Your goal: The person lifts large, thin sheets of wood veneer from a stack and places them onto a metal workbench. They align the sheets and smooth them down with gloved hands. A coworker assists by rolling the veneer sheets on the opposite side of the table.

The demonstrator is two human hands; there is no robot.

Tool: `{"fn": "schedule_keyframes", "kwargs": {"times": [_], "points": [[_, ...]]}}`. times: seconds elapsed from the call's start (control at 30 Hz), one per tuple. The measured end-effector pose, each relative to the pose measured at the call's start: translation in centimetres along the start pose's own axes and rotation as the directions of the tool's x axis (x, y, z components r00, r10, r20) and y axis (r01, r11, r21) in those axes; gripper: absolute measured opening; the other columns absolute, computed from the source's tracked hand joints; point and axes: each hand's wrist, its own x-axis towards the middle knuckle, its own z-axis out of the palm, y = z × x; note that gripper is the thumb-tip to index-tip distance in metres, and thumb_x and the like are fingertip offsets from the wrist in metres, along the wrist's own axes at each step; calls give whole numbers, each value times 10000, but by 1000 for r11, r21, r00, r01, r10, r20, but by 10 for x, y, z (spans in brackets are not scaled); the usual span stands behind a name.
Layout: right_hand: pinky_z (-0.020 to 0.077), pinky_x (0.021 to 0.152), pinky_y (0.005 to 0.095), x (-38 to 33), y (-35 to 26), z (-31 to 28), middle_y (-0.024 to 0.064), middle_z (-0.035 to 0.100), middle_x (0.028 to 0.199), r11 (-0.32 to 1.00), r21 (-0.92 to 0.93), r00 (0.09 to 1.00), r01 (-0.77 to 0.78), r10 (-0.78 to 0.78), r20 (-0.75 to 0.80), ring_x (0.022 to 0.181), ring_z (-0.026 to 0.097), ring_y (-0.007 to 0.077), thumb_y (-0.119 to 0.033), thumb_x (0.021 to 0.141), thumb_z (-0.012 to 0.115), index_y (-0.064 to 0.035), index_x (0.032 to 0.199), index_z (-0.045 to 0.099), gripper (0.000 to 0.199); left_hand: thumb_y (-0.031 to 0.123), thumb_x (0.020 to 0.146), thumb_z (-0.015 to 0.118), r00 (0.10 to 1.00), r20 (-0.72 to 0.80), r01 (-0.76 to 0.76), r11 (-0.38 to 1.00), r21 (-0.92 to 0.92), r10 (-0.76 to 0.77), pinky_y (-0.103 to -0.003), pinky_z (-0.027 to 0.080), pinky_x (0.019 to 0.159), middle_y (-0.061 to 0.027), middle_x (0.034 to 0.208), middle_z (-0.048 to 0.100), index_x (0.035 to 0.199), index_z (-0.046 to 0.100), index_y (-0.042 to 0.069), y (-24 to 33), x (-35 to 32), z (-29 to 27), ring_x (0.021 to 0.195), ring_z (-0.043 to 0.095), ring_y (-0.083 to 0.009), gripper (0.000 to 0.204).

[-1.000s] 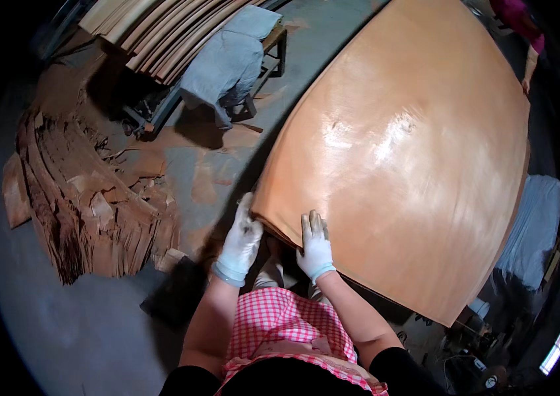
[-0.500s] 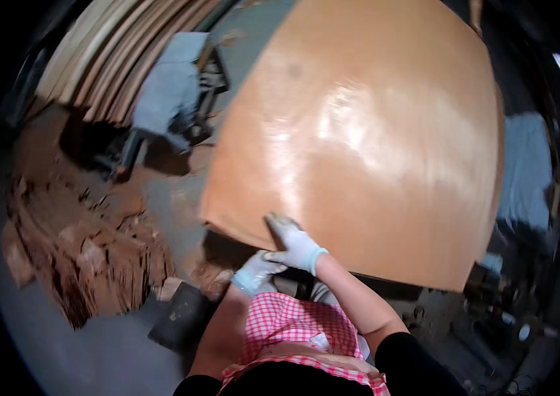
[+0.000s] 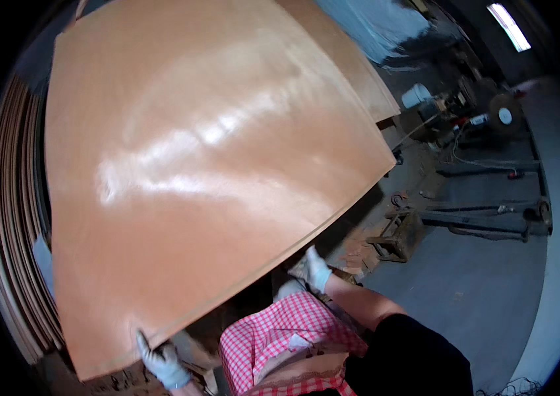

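Note:
A large, glossy, orange-brown sheet of wood veneer (image 3: 227, 158) lies in front of me, with its near edge slanting up to the right. My left hand (image 3: 163, 364), in a white glove with a light blue cuff, is at the near left part of that edge. One digit lies on top of the sheet while the other fingers curl at the edge. Just below the edge, farther right, is my right hand (image 3: 313, 269), gloved the same way. Its thumb points up, apart from the fingers, and nothing shows in it.
Another stack of sheets (image 3: 375, 99) sticks out beyond the far right side. Long curved boards (image 3: 13, 218) stand at the left. On the right are a small wooden stool (image 3: 397, 235), scraps of veneer (image 3: 359, 254), a white bucket (image 3: 416, 96) and machinery with a round wheel (image 3: 505, 115).
My view has swung to the right. My hands, close together at the sheet's near edge before, are now far apart, the left one at the left part of the edge.

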Motion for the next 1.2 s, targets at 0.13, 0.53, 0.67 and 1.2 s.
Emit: {"fn": "schedule_keyframes", "kwargs": {"times": [0.13,0.53,0.67,1.2], "points": [[269,1119,481,33,-88,2,96,332,1506,728,675,860,122,-418,295,1361,337,303,-720,900,250,-126,1467,296,822,58,837,523,968,-149,37,705,-708,-200,-381,517,833,-188,1244,572,1393,402,-5,-26,19,-13,970,621,-272,573],[330,1094,427,77,-97,34,100,392,1471,881,331,925,338,-246,-289,1329,396,290,-613,949,293,-84,1433,350,719,273,917,525,795,35,372,440,-817,-606,-429,487,894,-164,1290,538,1348,457,17,-160,79,40,1064,573,-315,506],[348,1085,378,61,-111,31,147,434,1437,728,639,940,249,-340,21,1279,460,292,-508,981,339,3,1393,371,658,317,911,538,799,49,366,421,-830,-599,-456,461,923,-167,1325,504,1354,440,11,-150,75,48,1108,535,-332,548],[324,1088,458,104,-288,-113,74,499,1381,787,508,811,350,-526,256,1254,465,277,-531,877,585,-112,1392,421,684,522,864,580,917,49,187,319,-929,-395,-527,339,1065,-179,1420,422,1408,351,-13,-107,66,-53,1291,398,-323,796]]}}
